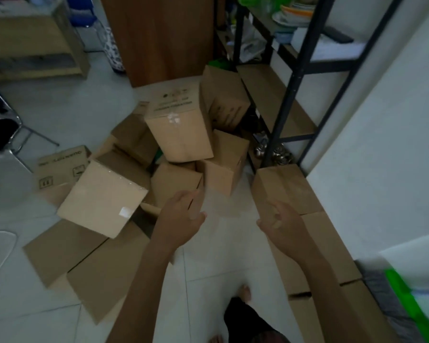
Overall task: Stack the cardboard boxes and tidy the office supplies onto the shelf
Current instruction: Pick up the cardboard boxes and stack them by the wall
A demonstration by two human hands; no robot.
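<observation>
The left hand [183, 214] is extended forward with fingers straight and slightly spread, holding nothing; its fingertips lie over the near corner of a small cardboard box [175, 181], and contact cannot be confirmed because of blur. The right hand [284, 220] is held level with it, fingers loosely curled, also holding nothing. Both hands are above the tiled floor [221, 256]. Beyond the small cardboard box, a tall box [181, 132] stands tilted on top of the pile. To the left, a labelled box [102, 199] rests at an angle on flattened boxes [84, 263]. At the right edge of the floor, a row of boxes [287, 186] runs along the wall, ending at the foot of the black metal shelf [290, 95].
</observation>
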